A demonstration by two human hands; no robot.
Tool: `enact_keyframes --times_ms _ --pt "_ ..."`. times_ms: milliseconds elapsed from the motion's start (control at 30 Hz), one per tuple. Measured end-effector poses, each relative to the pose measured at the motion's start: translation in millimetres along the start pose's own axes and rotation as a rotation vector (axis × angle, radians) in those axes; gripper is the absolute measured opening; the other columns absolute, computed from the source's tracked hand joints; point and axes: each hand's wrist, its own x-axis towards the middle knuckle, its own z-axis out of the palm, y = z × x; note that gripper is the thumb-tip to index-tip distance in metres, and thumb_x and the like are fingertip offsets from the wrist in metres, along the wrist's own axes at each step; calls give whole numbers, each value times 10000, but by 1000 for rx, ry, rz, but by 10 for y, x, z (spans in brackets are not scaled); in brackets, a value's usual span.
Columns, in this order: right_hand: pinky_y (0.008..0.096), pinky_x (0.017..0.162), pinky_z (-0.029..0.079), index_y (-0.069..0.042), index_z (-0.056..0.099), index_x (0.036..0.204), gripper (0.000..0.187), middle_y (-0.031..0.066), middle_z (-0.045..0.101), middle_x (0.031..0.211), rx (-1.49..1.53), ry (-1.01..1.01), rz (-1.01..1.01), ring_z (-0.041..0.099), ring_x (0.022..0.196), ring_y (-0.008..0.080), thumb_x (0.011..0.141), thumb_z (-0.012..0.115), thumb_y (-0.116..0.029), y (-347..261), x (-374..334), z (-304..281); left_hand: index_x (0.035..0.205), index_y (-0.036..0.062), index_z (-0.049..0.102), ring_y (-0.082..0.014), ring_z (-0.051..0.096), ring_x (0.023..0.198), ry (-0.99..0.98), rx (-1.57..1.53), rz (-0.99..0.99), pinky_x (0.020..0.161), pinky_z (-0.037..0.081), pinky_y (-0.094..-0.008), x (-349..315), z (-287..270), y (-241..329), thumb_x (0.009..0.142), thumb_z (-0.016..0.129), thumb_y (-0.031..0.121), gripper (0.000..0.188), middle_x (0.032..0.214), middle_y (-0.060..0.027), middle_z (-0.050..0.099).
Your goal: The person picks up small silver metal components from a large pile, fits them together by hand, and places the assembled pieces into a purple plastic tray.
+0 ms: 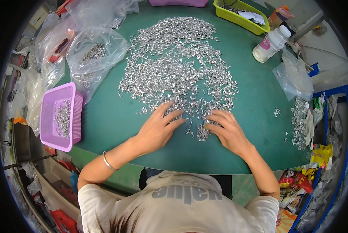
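Observation:
A broad heap of small, curved, shiny metal pieces (pixel 162 75) covers the middle of the green table. At its near edge my left hand (pixel 158 126) rests with fingers spread, the tips among the pieces. Across a narrow gap, my right hand (pixel 229 130) has its fingers apart and bent over pieces at the heap's near right edge. Between the hands lies a small cluster of metal pieces (pixel 202 133), close to my right thumb. Whether any single piece is pinched under the right fingertips is too small to make out.
A purple basket (pixel 76 116) holding similar pieces stands at the left, beside clear plastic bags (pixel 116 46). At the far right are a white bottle (pixel 271 44) and a yellow-green basket (pixel 230 14). More metal pieces (pixel 299 120) lie along the right edge of the green table (pixel 255 136).

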Motion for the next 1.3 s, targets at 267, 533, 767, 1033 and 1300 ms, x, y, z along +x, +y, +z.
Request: enact_keyframes --times_ms 267,533,767,1033,1300 --pt "382 809 393 -62 591 906 265 96 540 978 -150 105 152 503 941 272 660 556 32 95 -350 -116 1183 103 467 -359 319 1195 55 108 -61 947 288 -527 381 -12 159 743 612 141 466 1264 -115 393" --pt "366 814 380 -51 593 951 272 95 536 1015 94 209 459 486 949 287 686 646 -19 -109 -371 -174 1072 69 554 -333 405 1134 -23 52 57 952 290 -535 57 214 127 718 600 89 357 1211 -119 453" --pt "491 957 254 -95 448 1205 550 155 351 1275 -110 -76 383 319 1200 323 701 659 -154 -678 -312 133 1083 69 545 -359 324 1196 64 117 -192 985 244 -541 -230 -27 131 703 573 19 384 1252 -133 399" --pt "437 947 316 -40 557 1037 304 105 485 1154 238 214 288 431 1118 280 735 591 -22 -645 -177 261 1074 106 553 -368 303 1207 38 240 -298 975 248 -541 -135 -55 41 754 584 67 324 1295 -116 363" --pt "349 764 361 -53 573 964 279 83 520 1011 -244 316 615 467 923 265 692 637 -34 -332 -470 -112 1068 64 558 -356 348 1181 18 -16 -19 970 274 -519 -72 116 445 651 538 8 421 1231 -159 420"
